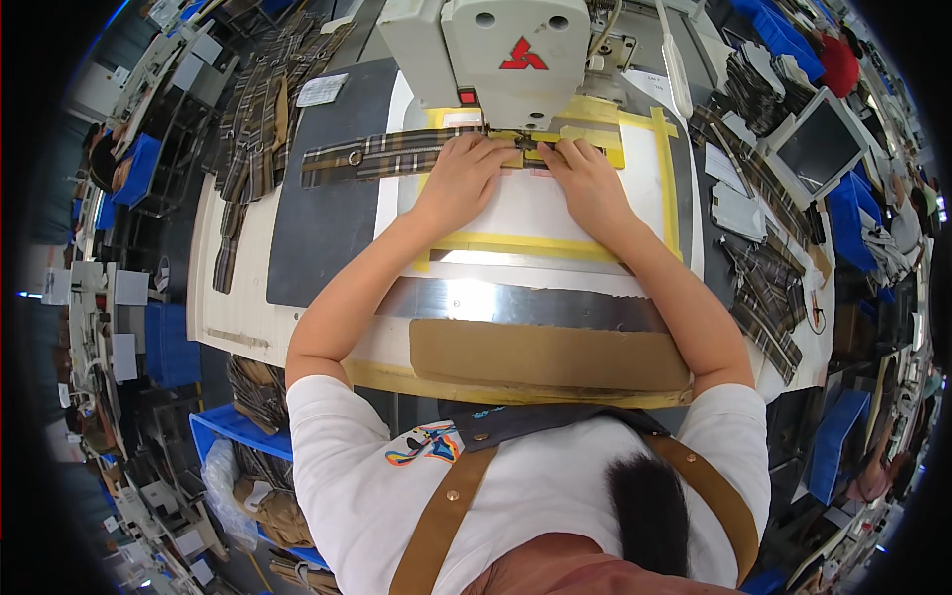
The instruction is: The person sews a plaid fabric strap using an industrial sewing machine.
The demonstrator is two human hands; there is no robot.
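Observation:
A grey sewing machine head stands over the work at the far middle of the table. Under its needle area lies a brown, black and white plaid fabric strap, which stretches out to the left and carries a small round ring. My left hand grips the strap just left of the needle, fingertips close to the machine foot. From the other side, my right hand has its fingers bent down on the strap's right end. The fingertips of both hands are close together, and the needle itself is hard to make out.
Yellow tape borders a white sheet under my hands. Plaid straps are heaped at the left, and more plaid pieces lie at the right near a screen. A blue crate stands below the table's left side.

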